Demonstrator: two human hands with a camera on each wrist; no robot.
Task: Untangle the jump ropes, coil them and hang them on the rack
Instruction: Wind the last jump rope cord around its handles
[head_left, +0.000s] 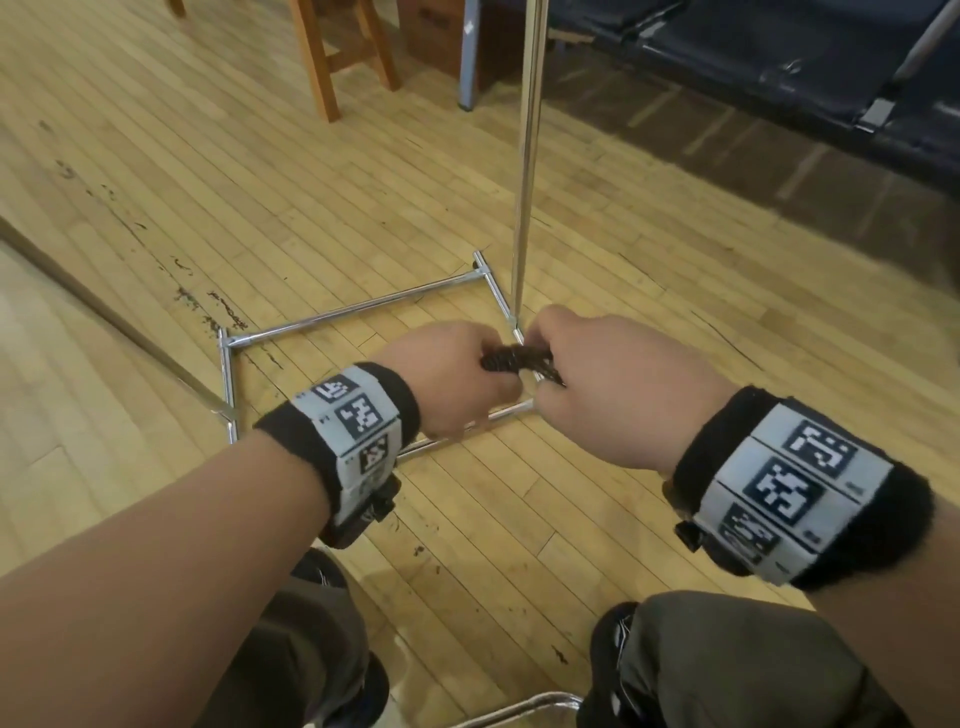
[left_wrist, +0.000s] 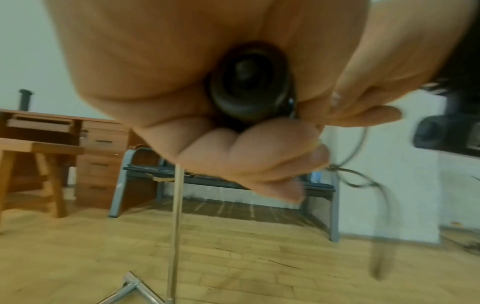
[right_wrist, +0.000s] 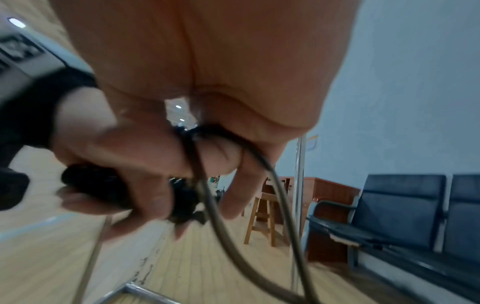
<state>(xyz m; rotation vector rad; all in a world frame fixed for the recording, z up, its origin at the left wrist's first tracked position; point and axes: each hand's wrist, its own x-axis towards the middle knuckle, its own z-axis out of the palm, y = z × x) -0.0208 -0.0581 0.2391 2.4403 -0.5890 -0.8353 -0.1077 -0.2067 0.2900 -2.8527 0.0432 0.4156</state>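
A hall or waiting room with office furniture

Pale wood-strip flooring (head_left: 649, 519), scuffed in places, runs to a plain white wall (left_wrist: 389, 185). Along the wall stands a row of dark padded seats on a metal frame (right_wrist: 405, 207), with a wooden desk with drawers (left_wrist: 101, 156) and a wooden stool (right_wrist: 262, 214) beside it. A chrome rack (head_left: 524, 208) stands on the floor.
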